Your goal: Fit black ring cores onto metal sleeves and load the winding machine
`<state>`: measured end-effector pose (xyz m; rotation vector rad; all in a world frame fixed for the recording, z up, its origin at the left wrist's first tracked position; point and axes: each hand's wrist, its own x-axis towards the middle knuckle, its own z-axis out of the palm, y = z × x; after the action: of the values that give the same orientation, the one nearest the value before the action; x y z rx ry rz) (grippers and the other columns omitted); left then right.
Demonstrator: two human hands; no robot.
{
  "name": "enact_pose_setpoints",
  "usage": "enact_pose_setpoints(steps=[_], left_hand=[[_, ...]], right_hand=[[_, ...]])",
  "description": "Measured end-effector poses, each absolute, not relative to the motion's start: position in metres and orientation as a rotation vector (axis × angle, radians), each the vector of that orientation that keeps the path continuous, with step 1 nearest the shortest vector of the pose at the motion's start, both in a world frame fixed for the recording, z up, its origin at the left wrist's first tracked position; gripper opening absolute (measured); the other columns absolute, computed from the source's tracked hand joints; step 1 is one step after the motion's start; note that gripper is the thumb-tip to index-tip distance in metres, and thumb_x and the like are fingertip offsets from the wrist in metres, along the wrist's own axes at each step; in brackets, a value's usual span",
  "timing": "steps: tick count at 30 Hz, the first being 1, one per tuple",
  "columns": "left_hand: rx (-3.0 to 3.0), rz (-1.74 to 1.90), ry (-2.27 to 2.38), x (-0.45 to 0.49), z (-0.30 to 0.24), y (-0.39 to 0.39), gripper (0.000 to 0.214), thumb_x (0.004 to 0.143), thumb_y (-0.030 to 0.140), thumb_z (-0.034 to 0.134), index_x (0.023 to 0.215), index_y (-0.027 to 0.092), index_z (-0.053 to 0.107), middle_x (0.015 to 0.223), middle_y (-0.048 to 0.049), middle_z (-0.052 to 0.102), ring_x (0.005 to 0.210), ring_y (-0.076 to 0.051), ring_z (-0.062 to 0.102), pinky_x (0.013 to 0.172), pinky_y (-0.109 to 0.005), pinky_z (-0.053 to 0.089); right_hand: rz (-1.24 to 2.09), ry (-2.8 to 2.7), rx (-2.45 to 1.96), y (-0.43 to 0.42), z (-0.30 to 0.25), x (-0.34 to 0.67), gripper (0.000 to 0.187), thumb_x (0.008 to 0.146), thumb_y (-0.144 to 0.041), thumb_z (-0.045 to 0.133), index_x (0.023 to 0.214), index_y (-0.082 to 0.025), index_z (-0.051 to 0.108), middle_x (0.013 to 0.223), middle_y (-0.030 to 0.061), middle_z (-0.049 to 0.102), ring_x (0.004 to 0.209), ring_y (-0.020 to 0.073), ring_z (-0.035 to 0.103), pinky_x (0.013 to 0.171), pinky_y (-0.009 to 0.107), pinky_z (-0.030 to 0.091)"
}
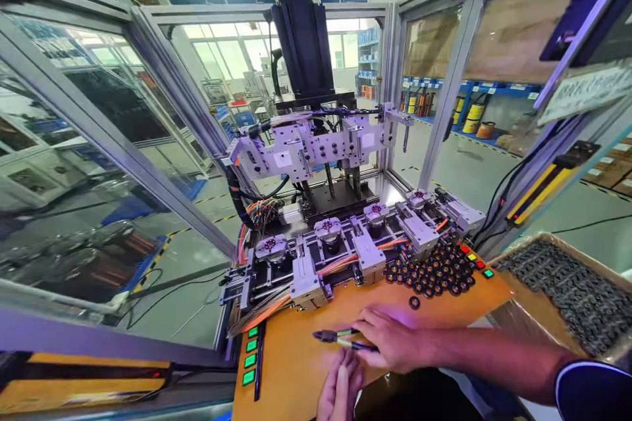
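Observation:
My right hand (392, 341) is wrapped round the handles of a pair of pliers (340, 338), which has dark jaws and yellow-green and black grips. The jaws point left, just above the orange tabletop (286, 358). Directly below the pliers, my left hand (342, 387) is closed, thumb against the fingers; whatever may be between them is hidden. Beyond the right hand, a single small black ring-shaped part (414, 302) lies in front of a group of several similar parts (437, 270).
A machine with several fixtures (328, 230) spans the table's back edge. Green buttons (251, 360) line the left side, beside a dark strip (259, 362). On the right stands a box (523, 316) full of dark parts. Metal frame posts (451, 89) enclose the station.

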<state>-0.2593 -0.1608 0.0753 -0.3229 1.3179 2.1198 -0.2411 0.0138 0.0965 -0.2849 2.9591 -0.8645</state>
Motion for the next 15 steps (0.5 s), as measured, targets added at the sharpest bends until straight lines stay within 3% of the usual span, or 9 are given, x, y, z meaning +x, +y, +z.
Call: enact_pose_setpoints(steps=[3,6,9,12,15], left_hand=[[-0.322,2.202,1.199,-0.260,0.093,-0.154,0.046,0.061,0.054,0.083,0.096,0.024,0.078,0.104,-0.0097,0.074,0.110,-0.024,0.066,0.104,-0.032,0.047],[-0.222,2.274,1.174,-0.260,0.114,-0.156,0.038,0.068,0.048,0.081,0.100,0.027,0.077,0.113,-0.0087,0.072,0.116,-0.025,0.063,0.109,-0.034,0.043],[-0.136,2.313,1.176,-0.260,0.129,-0.161,0.035,0.068,0.046,0.081,0.097,0.027,0.078,0.120,-0.0088,0.069,0.125,-0.026,0.056,0.110,-0.036,0.042],[-0.074,2.289,1.153,-0.256,0.137,-0.164,0.040,0.062,0.051,0.083,0.091,0.024,0.079,0.124,-0.0107,0.066,0.125,-0.032,0.055,0.109,-0.042,0.044],[-0.029,2.197,1.120,-0.252,0.142,-0.162,0.053,0.054,0.057,0.085,0.091,0.020,0.079,0.128,-0.0131,0.063,0.124,-0.036,0.054,0.103,-0.043,0.048]], right_hand=[[-1.343,2.900,-0.349,-0.008,0.128,-0.228,0.050,0.079,-0.029,0.061,0.127,-0.014,0.058,0.118,0.0140,0.059,0.110,0.0215,0.057,0.097,0.033,0.050],[-1.697,2.830,-0.228,-0.017,0.150,-0.220,0.050,0.075,-0.031,0.066,0.122,-0.014,0.062,0.118,0.0140,0.060,0.114,0.0227,0.056,0.101,0.037,0.047],[-2.084,2.203,0.054,-0.009,0.160,-0.220,0.044,0.078,-0.049,0.064,0.103,-0.012,0.066,0.097,0.0105,0.065,0.089,0.0192,0.062,0.090,0.040,0.051],[-2.195,1.280,0.054,0.004,0.162,-0.221,0.057,0.082,-0.065,0.052,0.088,-0.009,0.062,0.072,0.0055,0.061,0.061,0.0133,0.057,0.073,0.035,0.052],[-2.125,0.849,0.060,0.009,0.162,-0.220,0.049,0.095,-0.049,0.039,0.095,-0.007,0.063,0.074,0.0064,0.061,0.061,0.0104,0.057,0.067,0.024,0.047]])
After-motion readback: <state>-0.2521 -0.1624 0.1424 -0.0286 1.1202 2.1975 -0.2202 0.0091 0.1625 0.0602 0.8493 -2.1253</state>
